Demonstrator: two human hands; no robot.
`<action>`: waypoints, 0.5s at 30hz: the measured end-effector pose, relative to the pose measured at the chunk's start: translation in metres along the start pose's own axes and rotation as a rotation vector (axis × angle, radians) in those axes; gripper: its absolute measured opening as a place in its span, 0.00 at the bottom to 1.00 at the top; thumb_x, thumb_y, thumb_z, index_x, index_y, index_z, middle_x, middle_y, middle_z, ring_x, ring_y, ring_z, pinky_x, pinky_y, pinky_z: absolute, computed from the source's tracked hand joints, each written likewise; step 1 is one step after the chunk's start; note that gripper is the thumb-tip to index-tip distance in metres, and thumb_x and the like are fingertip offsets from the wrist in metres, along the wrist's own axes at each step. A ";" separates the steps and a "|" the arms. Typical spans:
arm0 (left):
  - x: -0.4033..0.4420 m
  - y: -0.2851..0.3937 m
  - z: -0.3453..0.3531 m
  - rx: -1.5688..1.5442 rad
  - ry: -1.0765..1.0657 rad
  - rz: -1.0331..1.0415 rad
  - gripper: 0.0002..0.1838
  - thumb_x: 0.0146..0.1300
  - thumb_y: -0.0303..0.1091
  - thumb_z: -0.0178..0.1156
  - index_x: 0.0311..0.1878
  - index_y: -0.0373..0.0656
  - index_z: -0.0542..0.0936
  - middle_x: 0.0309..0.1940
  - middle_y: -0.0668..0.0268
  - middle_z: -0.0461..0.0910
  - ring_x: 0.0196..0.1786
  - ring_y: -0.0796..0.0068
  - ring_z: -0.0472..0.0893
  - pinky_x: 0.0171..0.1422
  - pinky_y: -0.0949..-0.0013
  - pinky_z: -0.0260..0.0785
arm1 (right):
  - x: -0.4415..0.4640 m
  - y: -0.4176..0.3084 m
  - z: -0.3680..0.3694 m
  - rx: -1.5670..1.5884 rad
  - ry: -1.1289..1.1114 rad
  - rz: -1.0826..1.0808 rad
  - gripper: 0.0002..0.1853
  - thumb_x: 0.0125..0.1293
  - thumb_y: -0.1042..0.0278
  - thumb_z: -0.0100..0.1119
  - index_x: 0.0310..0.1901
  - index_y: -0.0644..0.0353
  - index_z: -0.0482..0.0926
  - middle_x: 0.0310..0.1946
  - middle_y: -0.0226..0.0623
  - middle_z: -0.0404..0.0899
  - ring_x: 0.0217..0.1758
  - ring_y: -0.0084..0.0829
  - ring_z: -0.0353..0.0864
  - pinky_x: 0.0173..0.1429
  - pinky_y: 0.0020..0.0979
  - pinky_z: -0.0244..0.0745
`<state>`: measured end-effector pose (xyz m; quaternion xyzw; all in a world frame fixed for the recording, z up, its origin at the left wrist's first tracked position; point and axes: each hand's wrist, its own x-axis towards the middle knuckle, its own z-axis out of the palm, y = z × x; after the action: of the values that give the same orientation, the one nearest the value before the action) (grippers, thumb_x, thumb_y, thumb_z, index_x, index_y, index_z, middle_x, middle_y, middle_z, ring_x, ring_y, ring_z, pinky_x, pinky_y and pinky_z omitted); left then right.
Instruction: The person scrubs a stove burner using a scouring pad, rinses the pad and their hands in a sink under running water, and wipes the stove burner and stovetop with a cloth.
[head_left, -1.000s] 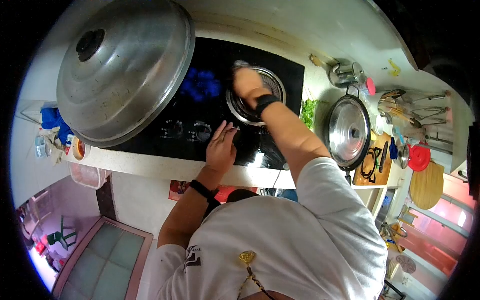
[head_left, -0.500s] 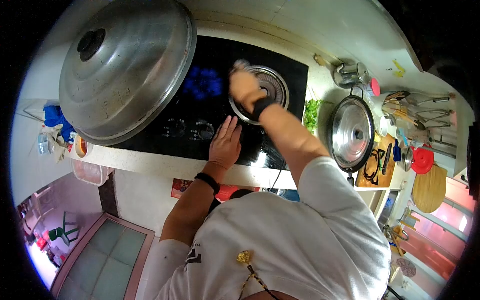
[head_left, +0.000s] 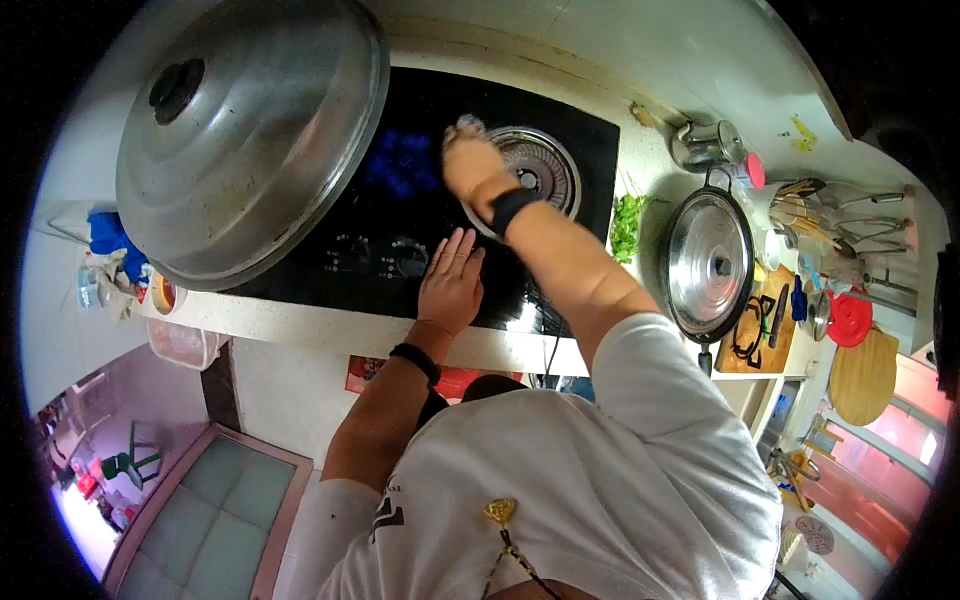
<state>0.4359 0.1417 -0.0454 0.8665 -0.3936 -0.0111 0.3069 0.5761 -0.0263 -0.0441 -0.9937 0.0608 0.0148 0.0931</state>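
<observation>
My left hand (head_left: 450,288) lies flat near the front edge of the black glass cooktop (head_left: 440,100), fingers stretched out. Just above it, my right hand (head_left: 472,165) is closed with its knuckles up, at the left rim of the round metal burner ring (head_left: 572,185). A small greyish bit shows at its far fingertips, too blurred to name. The hand and wrist cover part of the ring's left side. A big domed metal lid (head_left: 270,130) stands on the cooktop's left part.
Right of the cooktop are green herbs (head_left: 627,225), a lidded pan (head_left: 700,260), a metal pot (head_left: 705,148) and a cutting board (head_left: 768,345) with a knife (head_left: 778,315). Utensils (head_left: 870,225) hang on the right. A small bowl (head_left: 163,293) sits at the counter's left end.
My right hand has shifted a little to the left, uncovering more of the burner's middle. My left hand stays in the same place.
</observation>
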 end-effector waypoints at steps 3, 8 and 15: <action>0.002 0.000 -0.001 0.017 0.003 0.005 0.18 0.63 0.27 0.58 0.56 0.36 0.81 0.72 0.52 0.70 0.77 0.54 0.66 0.82 0.54 0.55 | 0.012 0.040 -0.050 0.054 -0.133 -0.001 0.18 0.66 0.77 0.50 0.57 0.68 0.77 0.57 0.54 0.80 0.59 0.51 0.82 0.59 0.43 0.81; 0.001 0.001 0.001 0.012 -0.034 -0.019 0.21 0.63 0.26 0.59 0.60 0.36 0.80 0.74 0.54 0.68 0.78 0.55 0.64 0.82 0.53 0.55 | 0.021 0.080 -0.038 0.033 -0.079 -0.218 0.22 0.61 0.79 0.57 0.58 0.62 0.81 0.61 0.53 0.78 0.68 0.51 0.75 0.67 0.45 0.76; 0.001 0.001 -0.001 0.013 -0.035 -0.011 0.21 0.64 0.26 0.59 0.60 0.36 0.80 0.74 0.53 0.68 0.78 0.54 0.64 0.82 0.53 0.55 | 0.012 0.150 -0.058 0.064 -0.105 0.202 0.15 0.60 0.71 0.59 0.48 0.59 0.85 0.49 0.56 0.84 0.56 0.56 0.82 0.61 0.46 0.76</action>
<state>0.4364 0.1416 -0.0438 0.8703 -0.3941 -0.0251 0.2942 0.5708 -0.1852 -0.0149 -0.9768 0.1562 0.0743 0.1261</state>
